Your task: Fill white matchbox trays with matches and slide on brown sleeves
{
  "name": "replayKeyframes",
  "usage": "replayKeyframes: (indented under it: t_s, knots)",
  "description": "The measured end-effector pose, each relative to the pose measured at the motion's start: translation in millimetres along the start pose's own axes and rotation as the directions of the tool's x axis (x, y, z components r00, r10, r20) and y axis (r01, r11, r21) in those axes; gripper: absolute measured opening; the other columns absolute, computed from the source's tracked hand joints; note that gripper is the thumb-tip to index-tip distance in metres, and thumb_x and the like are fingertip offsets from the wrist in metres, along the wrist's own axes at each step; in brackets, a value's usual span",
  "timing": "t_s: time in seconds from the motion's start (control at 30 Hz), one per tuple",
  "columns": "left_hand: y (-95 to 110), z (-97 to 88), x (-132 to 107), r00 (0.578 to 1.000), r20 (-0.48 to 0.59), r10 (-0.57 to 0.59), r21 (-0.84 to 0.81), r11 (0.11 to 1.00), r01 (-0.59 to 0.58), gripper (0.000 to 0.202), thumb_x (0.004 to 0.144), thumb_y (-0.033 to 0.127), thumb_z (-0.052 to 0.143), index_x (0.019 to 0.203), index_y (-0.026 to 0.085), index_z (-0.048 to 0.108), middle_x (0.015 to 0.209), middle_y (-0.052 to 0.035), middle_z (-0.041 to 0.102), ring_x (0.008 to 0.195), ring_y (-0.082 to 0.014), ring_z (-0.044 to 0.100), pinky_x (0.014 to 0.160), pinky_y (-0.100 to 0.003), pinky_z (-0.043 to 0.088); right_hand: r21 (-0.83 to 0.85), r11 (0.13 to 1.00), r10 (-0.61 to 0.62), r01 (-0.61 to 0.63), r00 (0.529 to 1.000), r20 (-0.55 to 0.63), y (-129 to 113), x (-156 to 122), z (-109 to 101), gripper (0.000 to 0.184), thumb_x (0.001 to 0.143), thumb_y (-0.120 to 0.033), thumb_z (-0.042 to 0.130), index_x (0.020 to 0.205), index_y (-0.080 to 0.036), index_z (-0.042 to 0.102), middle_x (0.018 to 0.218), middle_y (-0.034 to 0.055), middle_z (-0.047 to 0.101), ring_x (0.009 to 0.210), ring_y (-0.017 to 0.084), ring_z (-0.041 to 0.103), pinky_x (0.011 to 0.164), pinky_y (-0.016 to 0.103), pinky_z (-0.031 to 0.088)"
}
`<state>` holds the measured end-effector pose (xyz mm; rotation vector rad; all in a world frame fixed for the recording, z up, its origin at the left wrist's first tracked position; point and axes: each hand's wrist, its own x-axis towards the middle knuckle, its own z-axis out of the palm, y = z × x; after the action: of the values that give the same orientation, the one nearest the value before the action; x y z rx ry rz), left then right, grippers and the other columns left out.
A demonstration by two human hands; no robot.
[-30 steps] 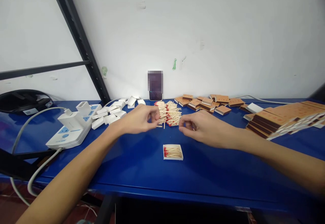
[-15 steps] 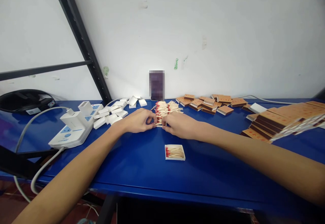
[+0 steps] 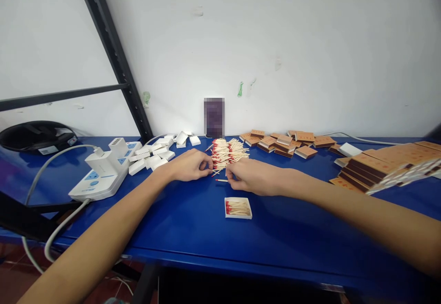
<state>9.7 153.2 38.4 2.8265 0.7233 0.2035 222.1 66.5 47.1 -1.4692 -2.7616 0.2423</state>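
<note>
A heap of red-headed matches [image 3: 227, 150] lies at the back middle of the blue table. My left hand [image 3: 193, 165] is at the heap's left front edge, thumb and forefinger pinched together; what they hold, if anything, is hidden. A few stray matches lie by its fingertips. Just in front of the heap, my right hand [image 3: 246, 175] has its fingers closed on a match [image 3: 221, 180], whose red head points left. Nearer to me sits a white matchbox tray [image 3: 239, 216], partly filled with matches, their heads to the left.
White empty trays [image 3: 151, 157] are piled back left, beside a power strip [image 3: 103, 187] with plugs and cables. Brown matchbox sleeves [image 3: 284, 143] lie scattered back right; stacked boxes [image 3: 382, 161] stand further right. A pixelated dark rectangle [image 3: 214, 118] is against the wall.
My right hand has drawn back from the heap toward me and slightly right, with a match at its fingertips. My left hand stays beside the heap. The camera view has shifted slightly.
</note>
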Motion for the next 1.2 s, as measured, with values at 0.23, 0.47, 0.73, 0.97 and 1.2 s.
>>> replayKeyframes:
  t_s: [0.23,0.47,0.73,0.97,1.2]
  knots:
    - [2.7,1.3,0.7,1.0,0.002,0.008,0.022,1.0,-0.008,0.01,0.08,0.02,0.056,0.081,0.019,0.067,0.06,0.0049,0.057,0.053,-0.0097,0.051,0.054,-0.022,0.033,0.208,0.978,0.015,-0.012,1.0,-0.014,-14.4,-44.2,-15.5,0.013,0.082,-0.023,0.055,0.07,-0.02,0.055,0.058,-0.0043,0.052,0.051,0.009,0.04,0.048,0.023,0.029]
    - [14.5,-1.6,1.1,1.0,-0.014,-0.002,-0.091,0.996,0.001,0.009,0.078,0.021,0.057,0.078,0.018,0.065,0.061,0.005,0.055,0.054,-0.0089,0.049,0.056,-0.02,0.035,0.156,0.983,0.115,-0.097,0.987,-0.111,-12.2,-36.4,-25.0,0.027,0.093,-0.032,0.044,0.08,-0.018,0.063,0.059,-0.0011,0.057,0.05,0.011,0.045,0.049,0.025,0.029]
    - [0.7,-5.5,0.6,0.999,-0.043,-0.022,-0.063,0.998,0.019,0.013,0.075,0.02,0.056,0.077,0.016,0.068,0.071,0.0009,0.063,0.061,-0.0109,0.053,0.058,-0.022,0.037,-0.102,0.981,0.147,-0.165,0.975,-0.168,2.9,17.5,1.9,0.022,0.087,-0.024,0.051,0.075,-0.014,0.065,0.071,0.0094,0.066,0.064,0.017,0.056,0.053,0.028,0.028]
    - [-4.6,-6.2,0.2,0.995,-0.074,-0.068,-0.087,0.994,0.062,0.016,0.076,0.022,0.057,0.08,0.015,0.072,0.081,-0.0024,0.068,0.07,-0.0137,0.058,0.064,-0.023,0.041,-0.052,0.978,0.19,-0.2,0.968,-0.161,3.2,26.8,12.4,0.019,0.083,-0.02,0.052,0.07,-0.013,0.064,0.063,0.0065,0.061,0.053,0.013,0.05,0.05,0.026,0.028]
    - [6.4,-0.7,1.9,1.0,-0.019,0.003,0.005,1.0,-0.003,0.017,0.08,0.025,0.057,0.078,0.016,0.072,0.074,-0.0012,0.066,0.067,-0.0135,0.056,0.064,-0.025,0.038,-0.018,0.973,0.223,-0.231,0.956,-0.192,2.2,6.9,2.6,0.015,0.081,-0.02,0.053,0.074,-0.012,0.065,0.071,0.0092,0.065,0.063,0.016,0.056,0.054,0.027,0.031]
